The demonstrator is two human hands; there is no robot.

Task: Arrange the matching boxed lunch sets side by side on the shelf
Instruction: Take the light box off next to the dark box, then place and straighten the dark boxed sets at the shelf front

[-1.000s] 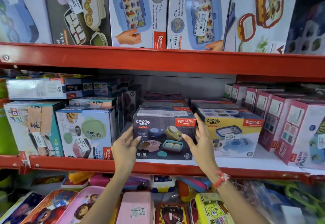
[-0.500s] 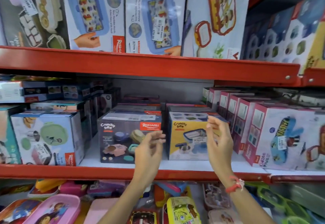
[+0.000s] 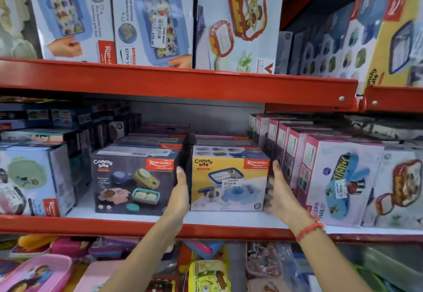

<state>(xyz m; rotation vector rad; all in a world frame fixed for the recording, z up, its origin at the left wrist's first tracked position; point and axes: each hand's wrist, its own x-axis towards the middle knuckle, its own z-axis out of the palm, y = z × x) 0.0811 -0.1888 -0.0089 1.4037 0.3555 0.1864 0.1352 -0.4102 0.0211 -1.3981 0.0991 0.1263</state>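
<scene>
Yellow cardboard Crunchy Bite lunch-set box (image 3: 229, 184) sits at frame centre on the red metal shelf (image 3: 146, 225); dark matching Crunchy Bite box (image 3: 135, 181) at its 9 o'clock, narrow gap between. Risk: uneven push skews it against pink boxes (image 3: 295, 161) at 3 o'clock. Left hand (image 3: 179, 194) flat, fingers together on its left side; right hand (image 3: 278, 194) spread on right side, blurred.

Two Crunchy Bite lunch sets stand upright at the front of the red-edged shelf (image 3: 137, 226), faces out. The dark box (image 3: 135, 181), showing pastel containers, sits just left of the yellow box (image 3: 229, 181), which shows a blue-rimmed steel tray. A narrow gap separates them, and more matching boxes are lined up behind each.
</scene>
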